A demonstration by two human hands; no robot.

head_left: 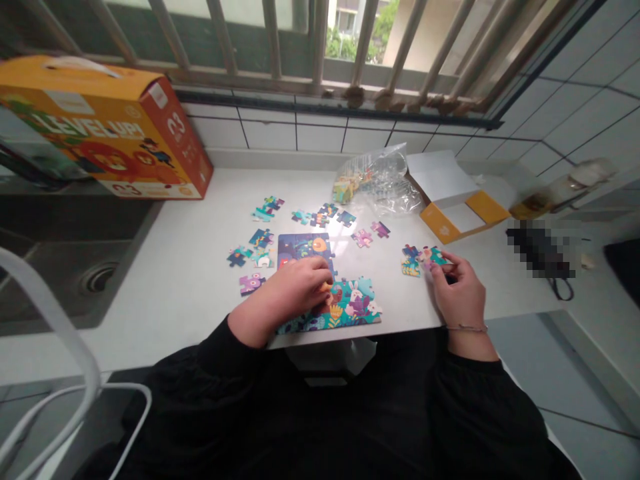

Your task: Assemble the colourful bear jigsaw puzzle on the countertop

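at upper left an orange box (105, 127) stands by the sink (75, 280). loose pieces (260, 240) lie scattered left of centre on the white counter (190, 280). the left hand (300, 283) rests fingers together on the half-built puzzle (345, 300) at centre. the right hand (457, 287), right of centre, pinches a puzzle piece (434, 257). a plastic bag (380, 180) lies above.

Orange puzzle box (100, 127): "LEVEL UP!" on its front face, "23" on end flap; smaller print unreadable.
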